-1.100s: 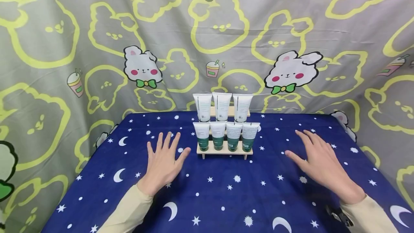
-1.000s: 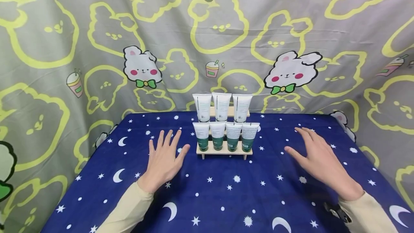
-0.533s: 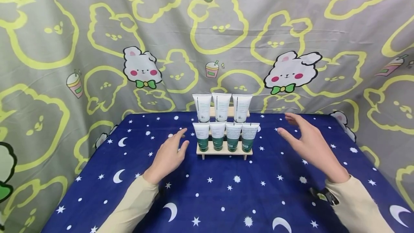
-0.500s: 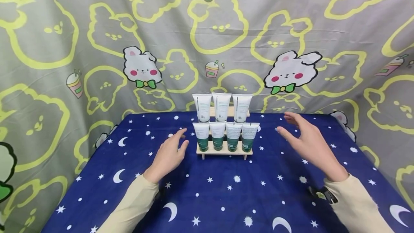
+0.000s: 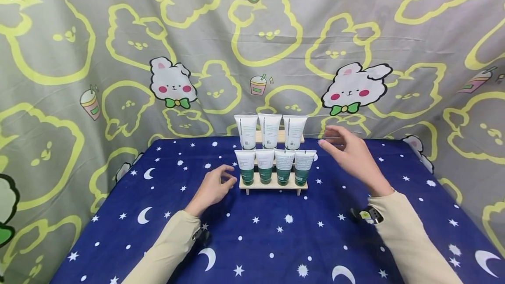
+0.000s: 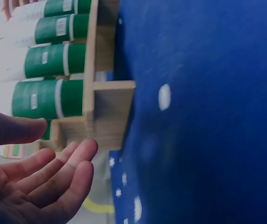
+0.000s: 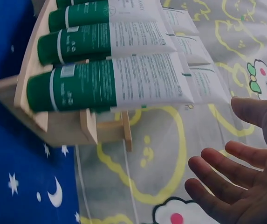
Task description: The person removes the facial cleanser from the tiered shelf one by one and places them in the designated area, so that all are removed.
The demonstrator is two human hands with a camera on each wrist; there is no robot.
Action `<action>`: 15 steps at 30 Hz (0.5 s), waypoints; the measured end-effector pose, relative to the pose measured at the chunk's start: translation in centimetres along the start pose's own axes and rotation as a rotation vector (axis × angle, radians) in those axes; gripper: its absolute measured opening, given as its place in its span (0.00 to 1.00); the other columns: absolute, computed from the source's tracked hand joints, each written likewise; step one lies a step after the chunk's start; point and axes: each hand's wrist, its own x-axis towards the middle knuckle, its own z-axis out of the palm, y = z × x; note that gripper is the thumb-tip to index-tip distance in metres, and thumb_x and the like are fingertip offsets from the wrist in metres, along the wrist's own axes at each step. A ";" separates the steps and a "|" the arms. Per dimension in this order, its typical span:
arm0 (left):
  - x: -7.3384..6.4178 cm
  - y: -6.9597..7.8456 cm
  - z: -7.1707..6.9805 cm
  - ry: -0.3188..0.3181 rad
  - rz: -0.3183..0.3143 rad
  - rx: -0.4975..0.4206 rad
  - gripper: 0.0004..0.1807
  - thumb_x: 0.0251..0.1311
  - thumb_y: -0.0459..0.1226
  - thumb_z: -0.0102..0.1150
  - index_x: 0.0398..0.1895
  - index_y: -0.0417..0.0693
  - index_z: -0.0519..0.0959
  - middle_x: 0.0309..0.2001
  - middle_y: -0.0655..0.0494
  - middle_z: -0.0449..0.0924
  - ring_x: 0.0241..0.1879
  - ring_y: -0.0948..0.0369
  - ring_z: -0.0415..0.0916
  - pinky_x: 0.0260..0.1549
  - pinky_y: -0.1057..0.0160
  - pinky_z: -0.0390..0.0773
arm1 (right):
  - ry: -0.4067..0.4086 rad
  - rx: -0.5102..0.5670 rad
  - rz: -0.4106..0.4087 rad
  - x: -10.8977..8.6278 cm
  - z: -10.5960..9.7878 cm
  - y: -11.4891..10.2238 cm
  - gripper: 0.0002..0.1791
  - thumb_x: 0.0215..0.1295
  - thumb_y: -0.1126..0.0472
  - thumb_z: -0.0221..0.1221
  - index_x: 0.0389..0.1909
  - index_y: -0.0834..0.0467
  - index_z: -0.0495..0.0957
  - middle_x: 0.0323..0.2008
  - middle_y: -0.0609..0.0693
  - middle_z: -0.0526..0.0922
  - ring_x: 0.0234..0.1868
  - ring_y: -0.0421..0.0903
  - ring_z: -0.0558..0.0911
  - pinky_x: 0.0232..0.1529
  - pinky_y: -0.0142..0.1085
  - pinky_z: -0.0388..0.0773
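Observation:
Several white-and-green squeeze tubes (image 5: 302, 168) stand caps down along the front step of a small tiered wooden rack (image 5: 272, 186). Behind them, three white tubes (image 5: 270, 130) stand on a higher step. My left hand (image 5: 214, 187) is just left of the rack's front end, its fingers loosely bent and holding nothing. In the left wrist view, thumb and fingers stand apart beside the nearest green-capped tube (image 6: 49, 99). My right hand (image 5: 349, 154) hovers right of the tubes, thumb and fingers parted around air. The right wrist view shows that hand (image 7: 245, 172) beyond the tubes' flat ends.
A dark blue cloth (image 5: 272, 236) printed with moons and stars covers the table. A grey curtain (image 5: 221, 34) with yellow outlines and rabbit faces hangs close behind the rack. Dark wrist straps (image 5: 368, 214) show at the cuffs.
Both hands have moved inward toward the rack from either side. The left fingers, spread wide earlier, are now bent closer together. The tubes and rack have not moved.

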 end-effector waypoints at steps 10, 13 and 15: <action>0.3 -0.4 1.7 -0.149 -0.050 -0.005 0.26 0.66 0.36 0.66 0.65 0.38 0.74 0.41 0.47 0.88 0.31 0.61 0.85 0.33 0.62 0.80 | -0.034 -0.020 0.029 2.0 1.7 -0.5 0.32 0.73 0.42 0.59 0.70 0.55 0.70 0.63 0.58 0.80 0.61 0.61 0.80 0.54 0.57 0.77; 0.6 -0.5 2.3 -0.162 -0.053 -0.007 0.26 0.66 0.36 0.66 0.65 0.40 0.74 0.40 0.48 0.87 0.31 0.62 0.84 0.34 0.62 0.79 | -0.057 -0.015 0.036 2.4 2.1 -0.6 0.32 0.72 0.41 0.60 0.68 0.56 0.72 0.63 0.57 0.80 0.61 0.59 0.80 0.54 0.55 0.78; 0.7 -0.5 2.6 -0.168 -0.057 -0.016 0.25 0.66 0.36 0.66 0.64 0.41 0.74 0.38 0.49 0.87 0.30 0.61 0.84 0.34 0.62 0.78 | -0.070 -0.010 0.036 2.6 2.3 -0.8 0.31 0.72 0.41 0.60 0.67 0.56 0.73 0.62 0.56 0.80 0.61 0.57 0.80 0.55 0.55 0.77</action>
